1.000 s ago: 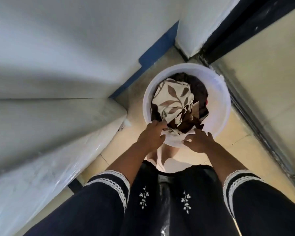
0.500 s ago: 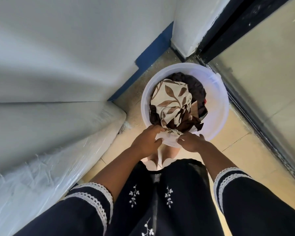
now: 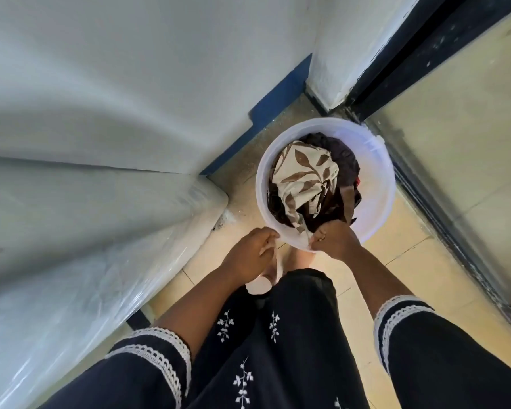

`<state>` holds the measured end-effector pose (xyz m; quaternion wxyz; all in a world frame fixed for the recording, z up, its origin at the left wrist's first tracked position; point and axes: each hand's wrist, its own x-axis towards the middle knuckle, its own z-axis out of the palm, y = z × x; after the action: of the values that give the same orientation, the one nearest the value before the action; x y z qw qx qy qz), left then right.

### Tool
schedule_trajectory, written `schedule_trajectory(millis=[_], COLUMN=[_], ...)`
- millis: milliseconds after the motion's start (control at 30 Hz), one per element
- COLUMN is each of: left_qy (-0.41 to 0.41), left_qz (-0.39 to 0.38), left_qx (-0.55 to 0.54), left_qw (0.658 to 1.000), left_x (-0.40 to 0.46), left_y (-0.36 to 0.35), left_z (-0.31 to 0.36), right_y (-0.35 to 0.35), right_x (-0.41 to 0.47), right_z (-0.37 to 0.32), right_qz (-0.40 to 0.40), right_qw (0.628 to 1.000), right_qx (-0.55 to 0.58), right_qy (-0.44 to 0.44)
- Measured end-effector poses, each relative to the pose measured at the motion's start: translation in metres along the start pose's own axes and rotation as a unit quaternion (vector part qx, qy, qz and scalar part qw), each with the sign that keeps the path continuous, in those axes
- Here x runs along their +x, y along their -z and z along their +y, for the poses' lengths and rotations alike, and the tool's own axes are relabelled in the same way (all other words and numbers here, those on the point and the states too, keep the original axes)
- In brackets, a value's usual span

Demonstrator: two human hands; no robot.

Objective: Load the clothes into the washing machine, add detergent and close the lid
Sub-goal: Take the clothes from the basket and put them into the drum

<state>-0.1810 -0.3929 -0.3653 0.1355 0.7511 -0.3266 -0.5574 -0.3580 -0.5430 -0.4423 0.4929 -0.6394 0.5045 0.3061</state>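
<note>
1. Step in hand, as I read it: pulling the first garment out of the white plastic tub (image 3: 375, 184) on the tiled floor (image 3: 401, 261). Nothing has been loaded yet.
2. Right hand (image 3: 335, 242) is clenched round the near end of the leaf-print cloth (image 3: 303, 175) at the tub's near rim.
3. Left hand (image 3: 250, 255) is curled at the tub's near-left rim. Can't tell whether it grips the rim or a cloth edge.
4. Advice: gather more fabric before lifting, since the dark clothes (image 3: 341, 156) lie under and around the printed cloth and may drag out. Steady the tub with the left hand.
5. The plastic-wrapped white appliance (image 3: 80, 246) at left is presumably the washer. Its lid and opening are not in view.
6. Count: one tub, one leaf-print cloth, at least one dark garment (the pile is tangled, so no exact number), a red scrap showing at the right edge. No detergent visible.
</note>
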Motion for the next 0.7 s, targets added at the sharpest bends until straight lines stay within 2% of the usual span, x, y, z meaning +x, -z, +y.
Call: schedule_trajectory(millis=[67, 133, 300, 400, 500, 633, 700], left_qy=[0.008, 0.026, 0.023, -0.011, -0.077, -0.167, -0.209], left_qz=[-0.010, -0.020, -0.047, -0.007, 0.079, 0.156, 0.182], left_qx=[0.003, -0.003, 0.036, -0.002, -0.065, -0.076, -0.048], left_qw=[1.000, 0.999, 0.998, 1.000, 0.992, 0.970, 0.960], left_x=[-0.023, -0.050, -0.116, -0.143, -0.175, -0.202, -0.213], left_y=[0.007, 0.019, 0.055, 0.069, 0.085, 0.109, 0.122], left_z=[0.013, 0.032, 0.092, 0.119, 0.144, 0.167, 0.172], right_y=[0.011, 0.019, 0.049, 0.072, 0.091, 0.106, 0.106], right_x=[-0.042, -0.090, -0.204, -0.259, -0.322, -0.382, -0.402], right_z=[-0.020, -0.044, -0.116, -0.156, -0.186, -0.207, -0.212], right_qz=[-0.003, 0.003, 0.009, -0.001, -0.016, -0.075, -0.067], right_qw=[0.997, 0.980, 0.891, 0.828, 0.781, 0.773, 0.811], right_qx=[0.076, 0.199, 0.452, 0.555, 0.614, 0.599, 0.532], right_qy=[0.015, 0.021, 0.041, 0.081, 0.118, 0.196, 0.234])
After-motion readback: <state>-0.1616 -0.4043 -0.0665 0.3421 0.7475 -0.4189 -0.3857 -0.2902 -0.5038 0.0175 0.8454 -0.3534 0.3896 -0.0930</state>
